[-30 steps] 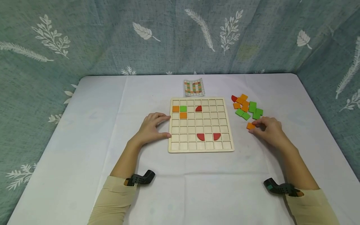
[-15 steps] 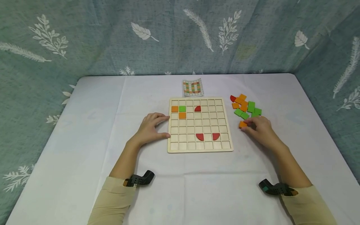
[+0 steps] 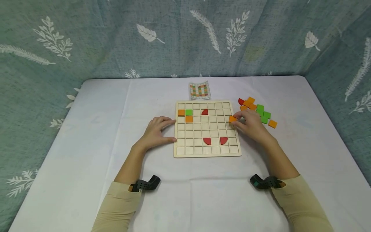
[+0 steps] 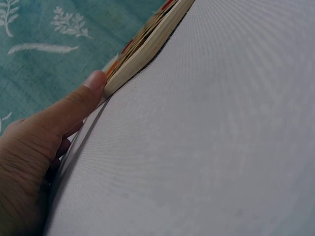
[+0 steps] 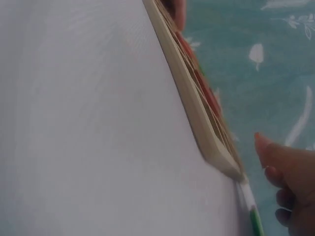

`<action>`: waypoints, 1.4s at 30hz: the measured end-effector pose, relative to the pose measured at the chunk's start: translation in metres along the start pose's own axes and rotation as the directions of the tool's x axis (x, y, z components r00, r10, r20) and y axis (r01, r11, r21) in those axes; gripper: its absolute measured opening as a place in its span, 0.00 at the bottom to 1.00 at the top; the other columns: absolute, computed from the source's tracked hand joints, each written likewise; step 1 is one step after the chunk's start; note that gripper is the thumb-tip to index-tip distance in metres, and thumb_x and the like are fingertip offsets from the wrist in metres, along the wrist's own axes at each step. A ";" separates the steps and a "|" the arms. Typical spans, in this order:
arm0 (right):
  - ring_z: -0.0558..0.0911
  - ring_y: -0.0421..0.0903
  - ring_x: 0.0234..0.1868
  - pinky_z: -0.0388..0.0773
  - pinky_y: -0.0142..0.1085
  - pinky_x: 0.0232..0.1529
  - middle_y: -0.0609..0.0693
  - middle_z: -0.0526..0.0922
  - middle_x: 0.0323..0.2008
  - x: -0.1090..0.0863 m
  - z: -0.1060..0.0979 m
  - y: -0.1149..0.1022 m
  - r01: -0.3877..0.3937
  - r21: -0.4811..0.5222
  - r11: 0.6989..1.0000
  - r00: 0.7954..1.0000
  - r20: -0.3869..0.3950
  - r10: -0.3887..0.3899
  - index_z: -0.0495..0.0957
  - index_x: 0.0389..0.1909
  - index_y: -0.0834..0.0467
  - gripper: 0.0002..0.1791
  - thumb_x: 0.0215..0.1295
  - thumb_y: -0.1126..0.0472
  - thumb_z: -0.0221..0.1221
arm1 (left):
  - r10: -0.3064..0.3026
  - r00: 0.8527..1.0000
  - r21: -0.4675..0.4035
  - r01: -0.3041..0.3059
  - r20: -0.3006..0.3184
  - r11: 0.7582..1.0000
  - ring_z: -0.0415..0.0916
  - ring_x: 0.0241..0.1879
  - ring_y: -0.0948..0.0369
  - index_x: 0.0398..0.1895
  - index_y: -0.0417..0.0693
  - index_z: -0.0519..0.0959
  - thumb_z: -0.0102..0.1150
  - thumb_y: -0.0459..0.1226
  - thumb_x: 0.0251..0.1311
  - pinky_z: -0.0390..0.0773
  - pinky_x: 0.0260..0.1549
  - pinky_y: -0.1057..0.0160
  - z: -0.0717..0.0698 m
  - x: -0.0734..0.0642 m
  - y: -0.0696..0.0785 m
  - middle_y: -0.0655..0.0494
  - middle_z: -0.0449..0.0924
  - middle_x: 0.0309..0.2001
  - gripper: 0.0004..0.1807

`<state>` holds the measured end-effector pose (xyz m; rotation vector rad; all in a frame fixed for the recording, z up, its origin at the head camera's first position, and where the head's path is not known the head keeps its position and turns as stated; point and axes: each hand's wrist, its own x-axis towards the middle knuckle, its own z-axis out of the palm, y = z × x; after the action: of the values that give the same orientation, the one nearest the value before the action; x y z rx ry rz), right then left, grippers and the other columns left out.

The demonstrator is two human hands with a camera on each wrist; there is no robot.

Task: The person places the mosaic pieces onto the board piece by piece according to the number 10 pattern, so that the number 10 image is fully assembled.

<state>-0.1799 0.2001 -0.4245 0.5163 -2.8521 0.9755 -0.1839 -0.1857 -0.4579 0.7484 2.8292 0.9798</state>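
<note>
A wooden grid board (image 3: 197, 133) lies flat in the middle of the table. In its cells are two orange squares, a green square tile (image 3: 189, 112) and three red quarter-circle tiles. My left hand (image 3: 157, 131) rests at the board's left edge, thumb and index finger spread and touching the rim; the left wrist view shows the thumb (image 4: 86, 93) against the edge. Over the board's right side, my right hand (image 3: 250, 124) pinches an orange square tile (image 3: 232, 119) between thumb and fingers. That tile hardly shows in the right wrist view, where the hand (image 5: 293, 169) is above the board.
Behind the board lies a pattern card (image 3: 200, 90) with a coloured grid. To its right are loose orange and green tiles (image 3: 260, 109) and one red piece (image 3: 241, 101), partly hidden by my right hand. One orange square (image 3: 272, 124) lies at the near right.
My right hand has moved left from beside the loose tiles to above the board's right edge, carrying an orange square tile. My left hand stays at the board's left edge.
</note>
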 end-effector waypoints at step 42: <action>0.71 0.51 0.42 0.70 0.39 0.42 0.57 0.77 0.48 0.069 0.031 -0.021 -0.230 0.238 0.944 0.961 0.211 0.181 0.80 0.51 0.60 0.19 0.59 0.58 0.65 | -0.002 1.000 -0.008 0.002 -0.007 1.000 0.61 0.58 0.53 0.62 0.52 0.73 0.74 0.53 0.40 0.58 0.57 0.49 0.000 0.001 0.001 0.53 0.70 0.56 0.41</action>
<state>-0.2363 0.1457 -0.4238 0.3467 -3.0066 1.4245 -0.1839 -0.1845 -0.4571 0.7427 2.8294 0.9948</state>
